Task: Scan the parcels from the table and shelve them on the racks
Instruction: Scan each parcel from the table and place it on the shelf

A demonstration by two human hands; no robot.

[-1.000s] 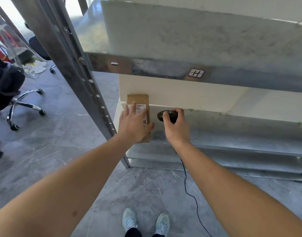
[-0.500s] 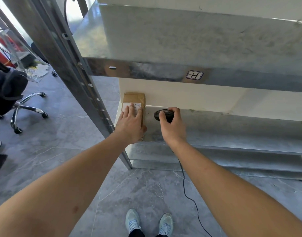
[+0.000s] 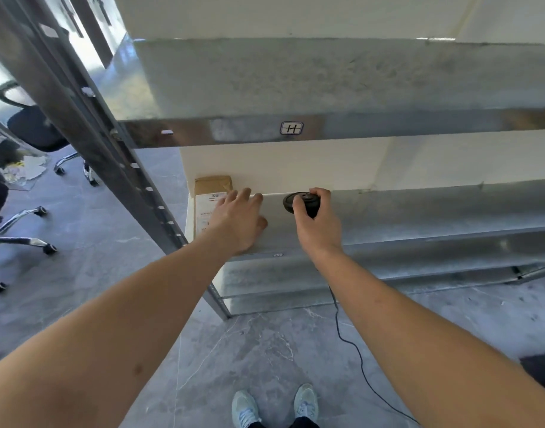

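A brown paper parcel (image 3: 210,199) with a white label lies flat at the far left end of a low metal shelf (image 3: 419,211), against the white wall. My left hand (image 3: 239,222) hovers over the shelf just right of the parcel, fingers straight and spread, its fingertips at the parcel's right edge. My right hand (image 3: 317,225) grips a black corded scanner (image 3: 300,202) above the same shelf, its round head turned toward the parcel.
The shelf above (image 3: 326,84) carries a label marked H (image 3: 291,128). A slanted steel upright (image 3: 79,118) stands at the left. Office chairs (image 3: 33,131) stand on the grey floor at the left. The scanner cable (image 3: 354,344) trails down across the floor by my feet.
My left hand has pushed the parcel back to the wall, then slid right off it and opened its fingers. The right hand with the scanner has stayed in place.
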